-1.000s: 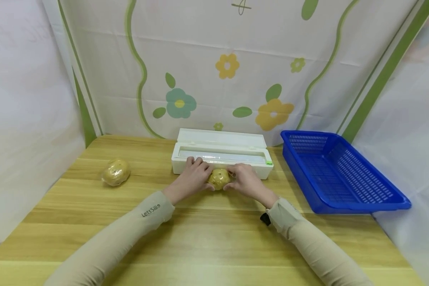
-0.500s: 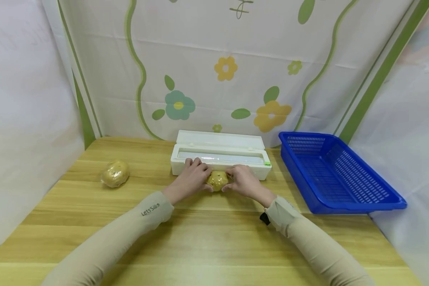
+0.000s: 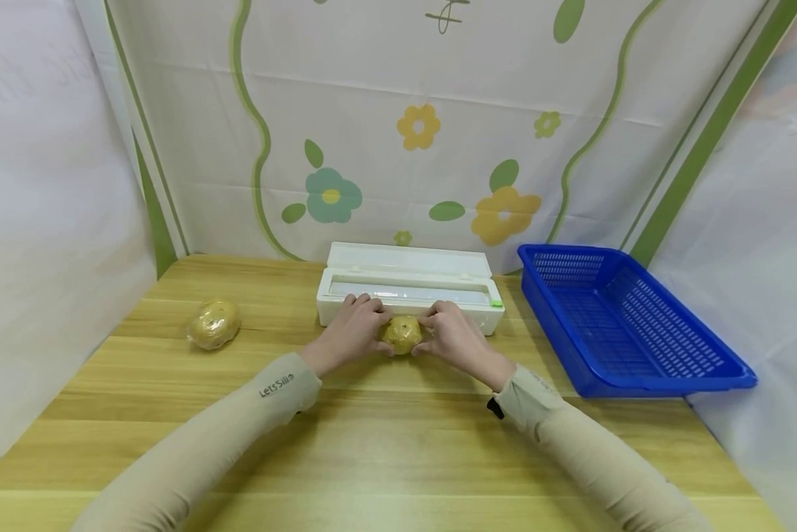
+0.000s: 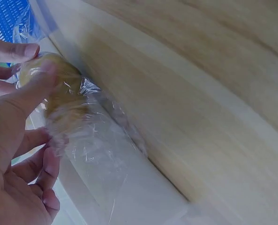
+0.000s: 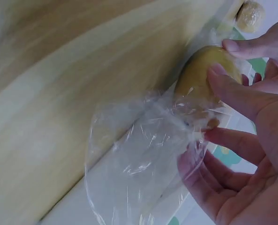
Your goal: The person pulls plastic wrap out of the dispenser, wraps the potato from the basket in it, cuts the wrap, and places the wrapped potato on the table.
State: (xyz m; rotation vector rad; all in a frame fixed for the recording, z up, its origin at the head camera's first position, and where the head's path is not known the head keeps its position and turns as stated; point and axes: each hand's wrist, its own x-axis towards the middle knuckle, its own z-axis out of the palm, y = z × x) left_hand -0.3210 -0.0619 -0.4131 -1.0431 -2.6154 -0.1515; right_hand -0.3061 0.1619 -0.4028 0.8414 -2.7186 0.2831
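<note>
Between both hands, close in front of the white cling film dispenser (image 3: 405, 278), is a yellow potato (image 3: 402, 335). My left hand (image 3: 353, 331) holds its left side, thumb on the near face and fingers curled behind. From the right, my right hand (image 3: 456, 338) holds it the same way. The left wrist view shows loose cling film (image 4: 99, 145) trailing from the potato's end. A wider flap of clear film (image 5: 129, 159) spreads out in the right wrist view, with the right fingers pinching its gathered part beside the potato.
A second potato (image 3: 214, 324), wrapped in film, lies on the wooden table (image 3: 385, 458) at the left. To the right stands a blue plastic basket (image 3: 637, 386). The dispenser's lid (image 3: 408, 258) is raised. A flower-printed cloth (image 3: 371, 74) hangs behind.
Both hands stay on the potato in front of the dispenser, with only small finger shifts. The head view has tilted slightly; the second potato and basket have not moved.
</note>
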